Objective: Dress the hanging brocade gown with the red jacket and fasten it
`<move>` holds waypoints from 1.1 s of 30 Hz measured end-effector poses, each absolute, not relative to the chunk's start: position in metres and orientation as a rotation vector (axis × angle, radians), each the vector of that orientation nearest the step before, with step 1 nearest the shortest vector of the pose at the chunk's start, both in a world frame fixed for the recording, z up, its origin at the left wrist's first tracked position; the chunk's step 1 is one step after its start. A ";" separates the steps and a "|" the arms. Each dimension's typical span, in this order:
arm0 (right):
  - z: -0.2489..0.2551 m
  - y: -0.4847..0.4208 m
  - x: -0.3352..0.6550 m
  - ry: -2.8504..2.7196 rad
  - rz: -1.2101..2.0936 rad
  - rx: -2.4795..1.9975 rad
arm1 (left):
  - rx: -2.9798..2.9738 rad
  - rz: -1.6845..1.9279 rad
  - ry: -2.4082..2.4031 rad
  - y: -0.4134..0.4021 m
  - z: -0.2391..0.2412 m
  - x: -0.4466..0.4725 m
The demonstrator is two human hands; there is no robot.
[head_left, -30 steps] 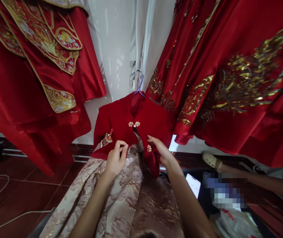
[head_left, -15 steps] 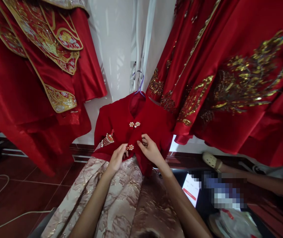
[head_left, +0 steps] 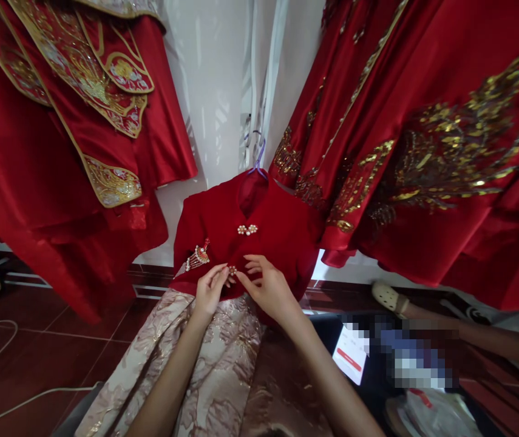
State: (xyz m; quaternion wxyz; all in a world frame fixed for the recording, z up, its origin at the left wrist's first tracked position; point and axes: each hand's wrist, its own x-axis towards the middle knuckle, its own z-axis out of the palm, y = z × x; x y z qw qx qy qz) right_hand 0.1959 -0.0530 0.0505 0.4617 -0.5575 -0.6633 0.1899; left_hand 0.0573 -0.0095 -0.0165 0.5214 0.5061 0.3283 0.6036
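A red velvet jacket (head_left: 223,209) hangs on a purple hanger (head_left: 259,162) above a pale floral brocade skirt (head_left: 223,358). One beaded flower clasp (head_left: 247,230) sits below its collar; a second, lower beaded clasp (head_left: 232,271) lies between my hands. My left hand (head_left: 210,288) is closed, thumb and fingers pinched at the left side of the lower clasp. From the right, my right hand (head_left: 271,285) brings its thumb tip close to that clasp, its other fingers stretched out over the velvet. A fan-shaped brooch with bead tassels (head_left: 199,255) is fixed on the jacket's left side.
Embroidered red garments (head_left: 118,115) hang at the left, sequined red ones (head_left: 423,158) at the right. A lit phone (head_left: 350,355) and a plastic-wrapped bundle (head_left: 436,416) lie lower right. Another person's leg in a cream clog (head_left: 389,297) is beyond. A cable (head_left: 36,397) crosses the tiled floor.
My right hand has shifted left, its thumb now by the lower clasp and its fingers extended. The jacket front has drawn together there. My left hand has moved slightly left.
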 end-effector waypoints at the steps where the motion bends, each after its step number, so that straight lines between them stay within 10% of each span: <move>1: 0.046 -0.051 0.192 -1.640 0.453 -1.387 | 1.248 1.445 0.822 -0.011 -0.014 0.057; 33: 0.047 -0.043 0.200 -1.466 0.621 -1.282 | 1.738 1.655 1.161 0.035 0.031 0.002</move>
